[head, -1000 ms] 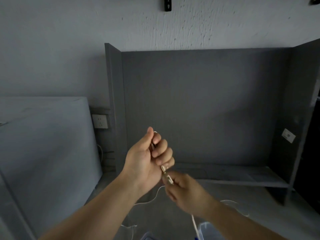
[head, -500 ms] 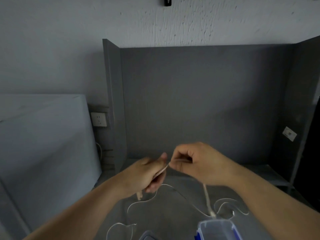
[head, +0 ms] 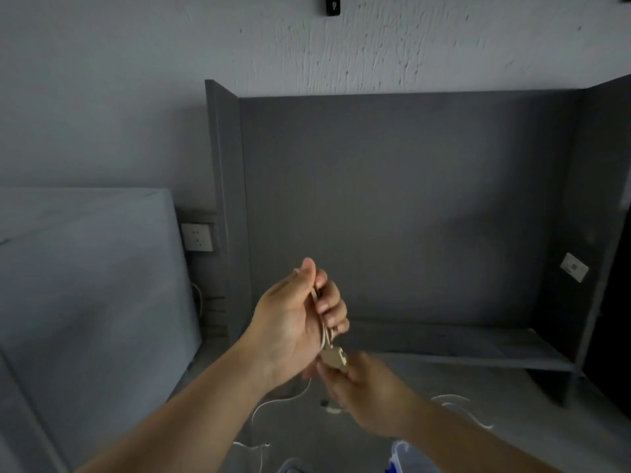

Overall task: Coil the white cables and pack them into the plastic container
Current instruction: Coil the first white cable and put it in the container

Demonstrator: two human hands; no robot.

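our left hand [head: 293, 322] has its fingers [head: 333, 302] curled round the gathered loops of a white cable [head: 322, 336]; our right hand [head: 362, 387] pinches its plug end just below. thin, limp and light, it is likely best gripped at the bundle. container [head: 403, 455] sits on the desk [head: 341, 442].

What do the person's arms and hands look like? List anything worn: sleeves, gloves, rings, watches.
Both arms are bare from the bottom edge of the picture up to the wrists; no sleeve shows. The left hand and the right hand are bare too: no gloves. No watch, bracelet or ring can be seen on the wrists or fingers, though the picture is dim and the right hand is slightly blurred.
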